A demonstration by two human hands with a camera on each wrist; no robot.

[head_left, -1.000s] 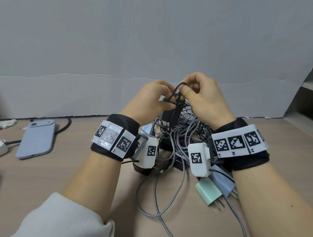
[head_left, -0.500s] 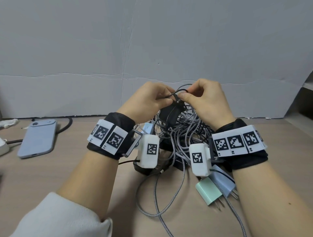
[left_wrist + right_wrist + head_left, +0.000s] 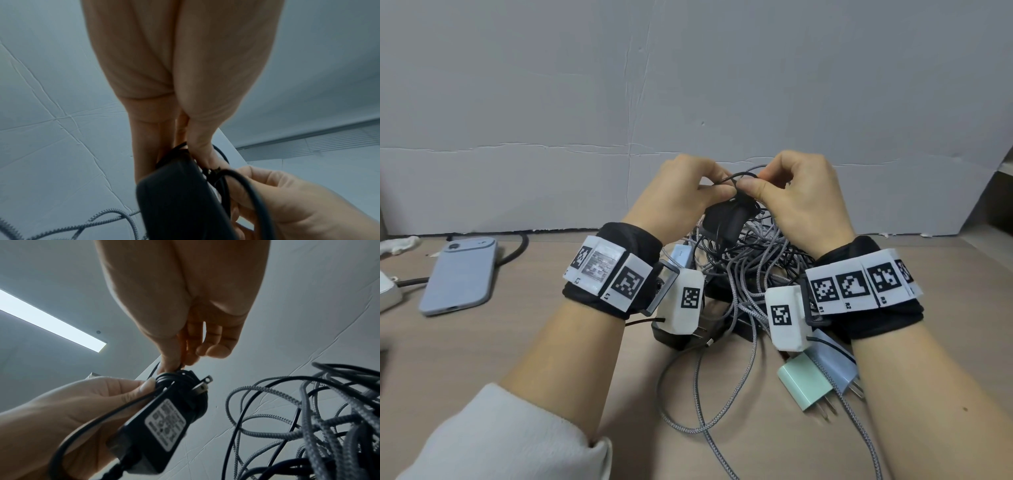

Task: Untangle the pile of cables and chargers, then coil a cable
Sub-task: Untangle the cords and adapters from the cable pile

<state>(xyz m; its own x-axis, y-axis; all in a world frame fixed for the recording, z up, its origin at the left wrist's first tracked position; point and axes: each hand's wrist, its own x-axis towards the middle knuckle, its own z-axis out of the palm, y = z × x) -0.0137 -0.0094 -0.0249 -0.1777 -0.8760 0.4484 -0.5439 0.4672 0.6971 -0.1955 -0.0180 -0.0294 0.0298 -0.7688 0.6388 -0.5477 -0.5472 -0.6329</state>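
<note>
A black rectangular plug-in power adapter [image 3: 724, 219] with a white label and two metal prongs hangs in the air above the heap, with its own thin black cord [image 3: 739, 176] wrapped in several turns round its top end. Both hands work at that wrapping. The left hand [image 3: 681, 202] has its thumb and fingers closed in a grip on the cord and the adapter's upper end; the right hand [image 3: 801, 202] pinches a strand of the same thin black cord between thumb and forefinger, its other fingers loosely curled. In the right wrist view the right hand's fingertips [image 3: 170, 366] sit right at the wound turns beside the prongs.

Below the hands lies the tangled pile of grey braided cables [image 3: 753, 274] and thinner dark ones, resting on the light wood tabletop [image 3: 517, 342]. A mint-green wall charger [image 3: 804, 380] and a pale blue wall charger [image 3: 835, 359] lie touching at the pile's near right edge; another pale blue charger [image 3: 683, 253] shows behind the left wrist. Well to the left lies a light blue phone [image 3: 462, 274], face down.

The step in hand looks like the untangling stage: freeing the black adapter's cord from its own wraps. The next move probably calls for drawing the pinched loop over the adapter's end while the left hand steadies the body, with slack kept so the turns do not tighten or snag on the prongs. Coiling has not yet begun.
</note>
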